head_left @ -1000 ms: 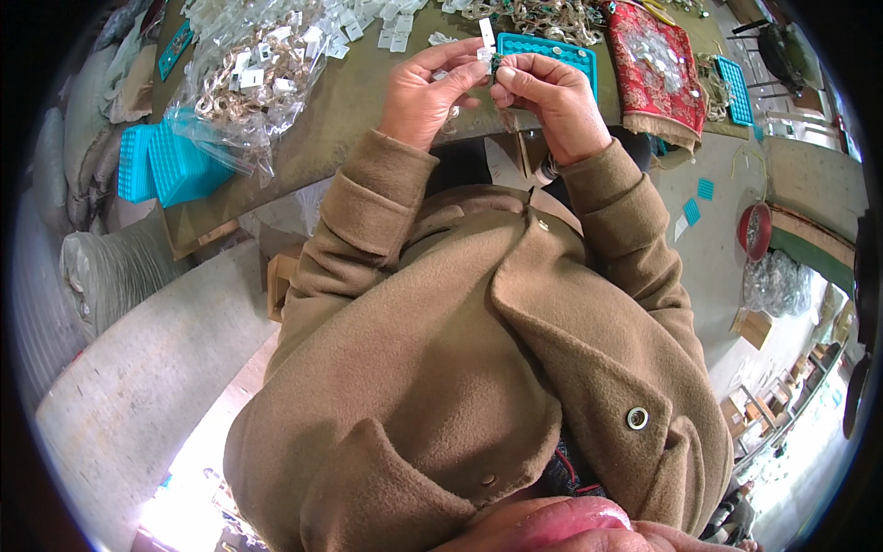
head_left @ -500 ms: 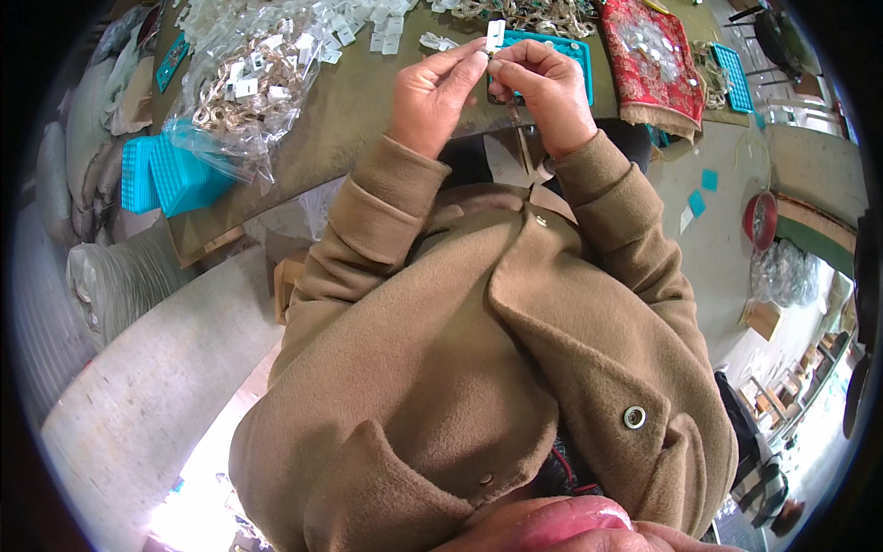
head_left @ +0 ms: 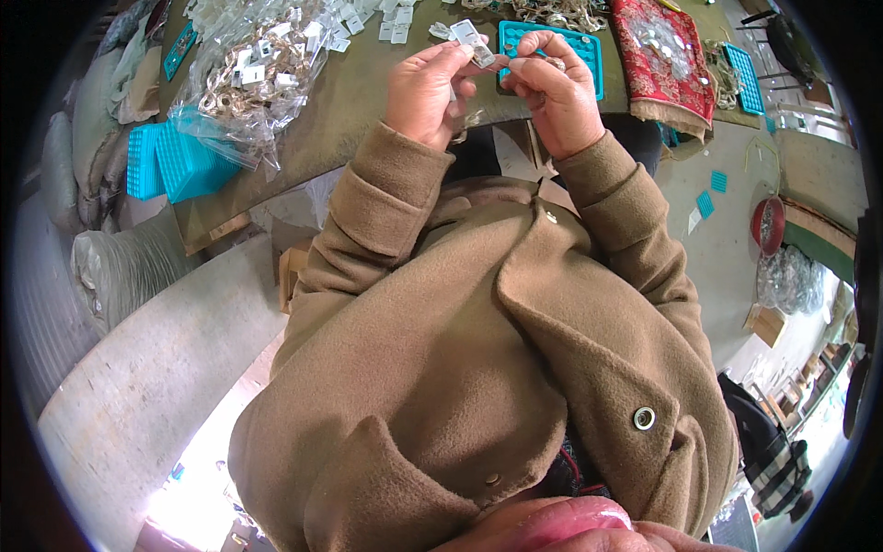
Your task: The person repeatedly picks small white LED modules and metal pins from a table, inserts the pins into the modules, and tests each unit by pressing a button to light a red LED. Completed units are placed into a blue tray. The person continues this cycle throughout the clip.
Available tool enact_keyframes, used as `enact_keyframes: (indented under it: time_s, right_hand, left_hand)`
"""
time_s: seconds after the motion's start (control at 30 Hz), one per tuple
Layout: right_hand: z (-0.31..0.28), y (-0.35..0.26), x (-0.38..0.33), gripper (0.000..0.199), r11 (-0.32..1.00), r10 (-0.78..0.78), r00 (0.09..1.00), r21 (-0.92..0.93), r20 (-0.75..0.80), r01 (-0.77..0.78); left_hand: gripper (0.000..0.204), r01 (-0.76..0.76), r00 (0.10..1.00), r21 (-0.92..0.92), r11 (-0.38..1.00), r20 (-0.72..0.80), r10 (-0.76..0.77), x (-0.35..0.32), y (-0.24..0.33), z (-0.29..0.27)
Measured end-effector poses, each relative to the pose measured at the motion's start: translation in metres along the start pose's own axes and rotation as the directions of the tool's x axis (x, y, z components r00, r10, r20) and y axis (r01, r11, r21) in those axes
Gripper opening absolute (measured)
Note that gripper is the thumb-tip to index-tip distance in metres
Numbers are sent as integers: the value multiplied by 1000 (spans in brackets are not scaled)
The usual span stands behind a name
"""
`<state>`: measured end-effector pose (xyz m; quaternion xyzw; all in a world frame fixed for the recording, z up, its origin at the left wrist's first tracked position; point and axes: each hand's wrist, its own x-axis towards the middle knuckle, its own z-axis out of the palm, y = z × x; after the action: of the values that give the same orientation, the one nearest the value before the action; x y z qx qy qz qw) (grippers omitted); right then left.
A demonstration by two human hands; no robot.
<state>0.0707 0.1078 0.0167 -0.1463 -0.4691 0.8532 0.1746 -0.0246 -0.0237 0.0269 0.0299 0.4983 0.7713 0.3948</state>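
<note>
My left hand [head_left: 423, 101] pinches a small white plastic tag [head_left: 467, 35] between thumb and fingers, its upper end sticking up and tilted. A loose bit of brownish cord [head_left: 471, 120] hangs below that hand. Close by on the right, my right hand [head_left: 568, 103] has its fingers curled together. A small brownish thing [head_left: 555, 63] shows at its fingertips, too small to make out. Behind and under the right hand lies a turquoise gridded tray [head_left: 594, 85], with a few small pieces in its cells.
A clear plastic bag [head_left: 276, 101] of tagged beige cords lies on the table [head_left: 354, 110] at left, beside stacked turquoise trays [head_left: 189, 166]. White tags [head_left: 395, 20] and bundled cords [head_left: 570, 14] lie at the back. A red patterned cloth [head_left: 644, 87] holds clear pieces at right.
My hands have moved slightly apart. The white tag has shifted left with my left hand and now tilts; earlier it stood upright between both hands. More of the turquoise tray shows.
</note>
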Motion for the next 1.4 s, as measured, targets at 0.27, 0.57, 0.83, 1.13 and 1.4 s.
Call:
enact_keyframes:
  time_s: [0.27, 0.57, 0.83, 1.13, 1.4]
  right_hand:
    - [4, 9, -2, 12, 917, 109, 992, 378, 58, -123]
    - [-4, 13, -8, 6, 981, 124, 988, 162, -91, -108]
    - [-48, 3, -25, 16, 854, -46, 983, -518, -176, -53]
    - [-80, -7, 12, 14, 127, -414, 904, -977, 105, 172]
    - [-78, -7, 22, 11, 80, -353, 928, -984, 121, 159]
  left_hand:
    - [15, 132, 990, -240, 962, -6, -138, 2, -4, 3]
    - [23, 374, 924, -506, 777, 135, -357, 2, -3, -6]
    - [29, 232, 971, -213, 949, -8, -239, 7, -5, -9]
    - [27, 239, 967, 94, 966, 71, -246, 6, -9, -2]
    - [26, 304, 948, 104, 947, 60, -311, 9, -17, 3]
